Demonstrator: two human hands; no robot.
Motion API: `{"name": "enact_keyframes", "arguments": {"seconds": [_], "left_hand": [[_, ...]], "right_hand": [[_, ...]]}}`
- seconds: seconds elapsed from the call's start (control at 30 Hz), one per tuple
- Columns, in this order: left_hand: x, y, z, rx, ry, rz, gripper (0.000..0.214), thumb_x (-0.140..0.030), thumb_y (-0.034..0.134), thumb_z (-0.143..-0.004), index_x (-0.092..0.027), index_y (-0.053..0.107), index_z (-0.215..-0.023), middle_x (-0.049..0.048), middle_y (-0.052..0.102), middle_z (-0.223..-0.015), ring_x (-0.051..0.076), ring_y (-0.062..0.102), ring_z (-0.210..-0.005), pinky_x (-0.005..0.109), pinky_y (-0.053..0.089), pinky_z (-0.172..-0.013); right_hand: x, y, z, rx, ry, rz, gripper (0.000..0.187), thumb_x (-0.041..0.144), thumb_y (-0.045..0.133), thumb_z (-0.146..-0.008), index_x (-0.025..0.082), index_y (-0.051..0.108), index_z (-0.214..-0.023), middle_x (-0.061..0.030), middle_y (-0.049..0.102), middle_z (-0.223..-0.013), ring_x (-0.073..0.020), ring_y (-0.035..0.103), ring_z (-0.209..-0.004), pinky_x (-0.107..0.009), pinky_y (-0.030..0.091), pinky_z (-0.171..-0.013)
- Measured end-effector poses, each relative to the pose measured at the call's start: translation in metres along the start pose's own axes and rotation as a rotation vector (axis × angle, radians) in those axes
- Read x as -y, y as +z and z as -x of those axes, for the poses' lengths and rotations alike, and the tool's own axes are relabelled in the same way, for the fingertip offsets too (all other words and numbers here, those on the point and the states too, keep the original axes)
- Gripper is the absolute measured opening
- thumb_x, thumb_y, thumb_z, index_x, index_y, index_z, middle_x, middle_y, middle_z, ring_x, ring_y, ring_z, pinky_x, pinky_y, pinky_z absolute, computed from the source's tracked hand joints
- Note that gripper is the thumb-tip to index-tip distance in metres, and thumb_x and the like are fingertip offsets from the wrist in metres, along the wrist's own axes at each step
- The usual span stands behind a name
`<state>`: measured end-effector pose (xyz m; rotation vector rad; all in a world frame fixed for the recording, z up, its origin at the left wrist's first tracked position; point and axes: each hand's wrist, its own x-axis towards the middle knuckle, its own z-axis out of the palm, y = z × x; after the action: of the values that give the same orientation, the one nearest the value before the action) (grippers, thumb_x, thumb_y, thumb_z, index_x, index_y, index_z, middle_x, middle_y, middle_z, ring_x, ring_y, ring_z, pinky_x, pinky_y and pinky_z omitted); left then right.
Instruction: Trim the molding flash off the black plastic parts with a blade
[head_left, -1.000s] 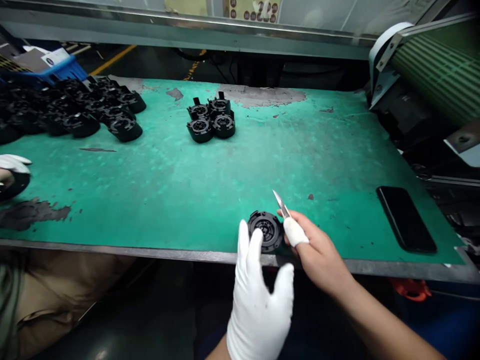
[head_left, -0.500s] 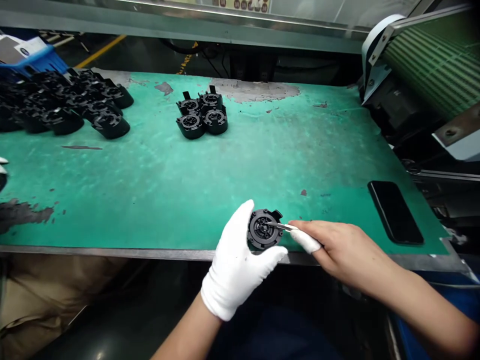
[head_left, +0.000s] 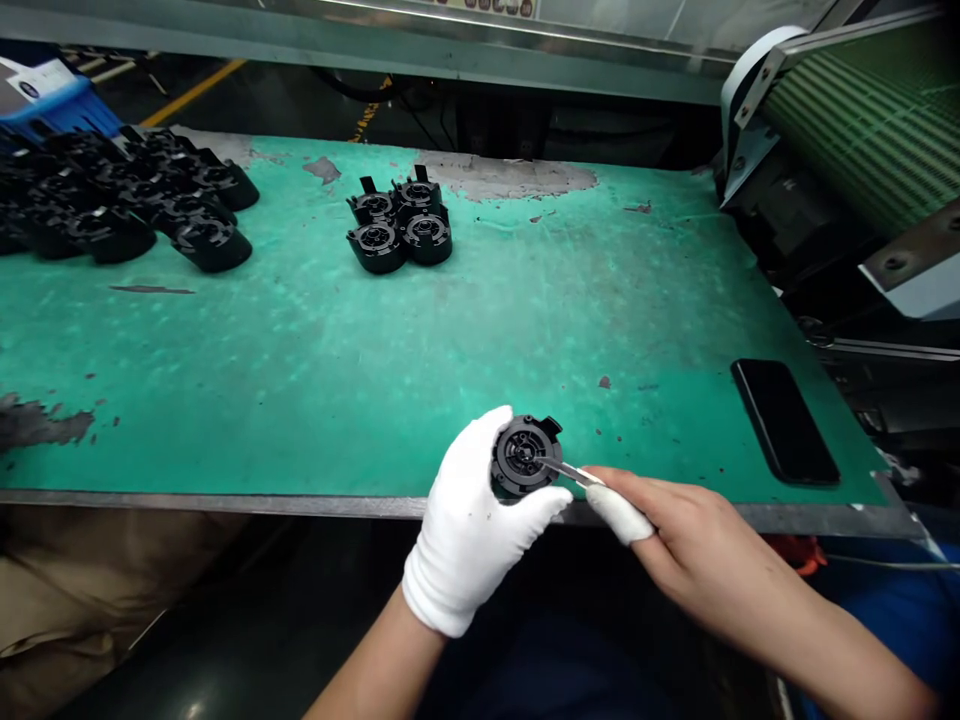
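My left hand (head_left: 466,515), in a white glove, is closed around a round black plastic part (head_left: 517,425) with a ringed face and a small tab at its upper right. The part is held up at the table's front edge with its ringed face toward me. My right hand (head_left: 675,525), bare except for a white cover on the thumb, pinches a slim metal tool (head_left: 571,471) with a pointed, knife-like tip. That tip reaches over the part's face close to its centre; whether it touches cannot be made out.
Four-cornered cluster of black housings (head_left: 401,225) stands mid-table; many more housings (head_left: 206,240) crowd the left. A phone (head_left: 784,420) lies at the right on the green mat (head_left: 300,380). A green conveyor belt (head_left: 862,120) rises at upper right. Behind the housings is a blue bin (head_left: 71,105).
The tool's tip has shifted slightly down and right on the part's face, and my right hand has dropped a little. Another person's gloved fingers at the left edge have left view.
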<state>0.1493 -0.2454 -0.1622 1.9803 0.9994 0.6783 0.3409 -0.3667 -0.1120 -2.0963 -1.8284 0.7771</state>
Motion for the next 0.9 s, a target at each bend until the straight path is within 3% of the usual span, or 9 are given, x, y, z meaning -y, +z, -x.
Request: {"name": "enact_keyframes", "arguments": {"seconds": [0.1, 0.27, 0.43, 0.5, 0.6, 0.67, 0.73, 0.83, 0.9], "left_hand": [[0.001, 0.001, 0.000, -0.004, 0.005, 0.012, 0.081, -0.052, 0.079, -0.078, -0.024, 0.043, -0.144, 0.0112, 0.055, -0.145, 0.028, 0.053, -0.135, 0.050, 0.044, -0.119], [-0.002, 0.002, 0.001, -0.015, -0.034, 0.049, 0.081, -0.053, 0.080, -0.077, -0.024, 0.044, -0.143, 0.0100, 0.059, -0.139, 0.028, 0.059, -0.129, 0.049, 0.047, -0.116], [-0.002, 0.002, 0.001, -0.026, -0.061, 0.022, 0.083, -0.056, 0.081, -0.075, -0.026, 0.044, -0.144, 0.0091, 0.057, -0.142, 0.028, 0.057, -0.131, 0.048, 0.047, -0.116], [-0.001, 0.003, 0.000, -0.031, -0.063, 0.016, 0.084, -0.056, 0.082, -0.074, -0.027, 0.044, -0.143, 0.0089, 0.057, -0.142, 0.028, 0.057, -0.131, 0.048, 0.047, -0.116], [-0.001, 0.005, 0.004, -0.113, -0.012, 0.026, 0.078, -0.057, 0.082, -0.073, -0.025, 0.048, -0.136, 0.0096, 0.056, -0.141, 0.027, 0.056, -0.132, 0.048, 0.046, -0.117], [-0.004, 0.008, 0.013, -0.202, 0.012, 0.034, 0.061, -0.052, 0.077, -0.081, -0.024, 0.051, -0.129, 0.0100, 0.054, -0.143, 0.026, 0.054, -0.133, 0.048, 0.046, -0.117], [-0.011, 0.013, 0.030, -0.251, -0.018, 0.010, 0.048, -0.043, 0.067, -0.091, -0.024, 0.049, -0.132, 0.0116, 0.050, -0.148, 0.025, 0.051, -0.137, 0.049, 0.046, -0.117], [-0.026, 0.025, 0.062, -0.203, -0.054, -0.119, 0.064, -0.032, 0.059, -0.094, -0.020, 0.032, -0.151, 0.0166, 0.033, -0.160, 0.029, 0.038, -0.147, 0.053, 0.045, -0.118], [-0.033, 0.030, 0.079, -0.143, -0.030, -0.191, 0.075, -0.030, 0.060, -0.093, -0.017, 0.022, -0.157, 0.0188, 0.023, -0.165, 0.031, 0.032, -0.151, 0.052, 0.047, -0.116]], "right_hand": [[0.000, 0.007, 0.002, -0.025, 0.008, 0.047, 0.049, 0.016, 0.037, -0.096, 0.022, 0.056, -0.140, -0.0082, 0.067, -0.135, -0.0284, 0.069, -0.115, -0.051, 0.058, -0.096], [0.007, 0.013, -0.001, 0.054, 0.015, -0.001, 0.053, 0.014, 0.036, -0.095, 0.018, 0.052, -0.145, -0.0121, 0.069, -0.132, -0.0301, 0.070, -0.111, -0.051, 0.057, -0.095], [0.015, -0.009, -0.008, 0.173, 0.056, -0.124, 0.049, 0.014, 0.043, -0.093, 0.026, 0.060, -0.137, -0.0066, 0.077, -0.108, -0.0288, 0.073, -0.100, -0.042, 0.057, -0.090], [0.017, -0.015, -0.009, 0.185, 0.038, -0.235, 0.047, 0.014, 0.044, -0.093, 0.032, 0.063, -0.132, -0.0025, 0.077, -0.108, -0.0259, 0.072, -0.098, -0.037, 0.056, -0.089], [0.021, -0.009, -0.010, 0.103, 0.044, -0.399, 0.045, 0.016, 0.044, -0.096, 0.034, 0.062, -0.133, -0.0009, 0.074, -0.114, -0.0239, 0.069, -0.106, -0.035, 0.052, -0.093], [0.025, 0.004, -0.014, 0.011, 0.059, -0.513, 0.042, 0.020, 0.043, -0.099, 0.031, 0.059, -0.136, -0.0025, 0.072, -0.118, -0.0232, 0.065, -0.110, -0.035, 0.050, -0.095], [0.028, 0.018, -0.022, -0.065, 0.082, -0.601, 0.037, 0.029, 0.042, -0.103, 0.028, 0.057, -0.137, -0.0034, 0.071, -0.114, -0.0216, 0.065, -0.102, -0.032, 0.050, -0.089], [0.025, 0.026, -0.040, -0.182, 0.154, -0.588, 0.035, 0.040, 0.042, -0.105, 0.027, 0.060, -0.132, -0.0005, 0.070, -0.094, -0.0190, 0.062, -0.081, -0.029, 0.049, -0.073], [0.019, 0.021, -0.052, -0.238, 0.152, -0.537, 0.032, 0.038, 0.045, -0.104, 0.027, 0.062, -0.128, 0.0006, 0.070, -0.094, -0.0187, 0.062, -0.083, -0.028, 0.048, -0.072]]}}
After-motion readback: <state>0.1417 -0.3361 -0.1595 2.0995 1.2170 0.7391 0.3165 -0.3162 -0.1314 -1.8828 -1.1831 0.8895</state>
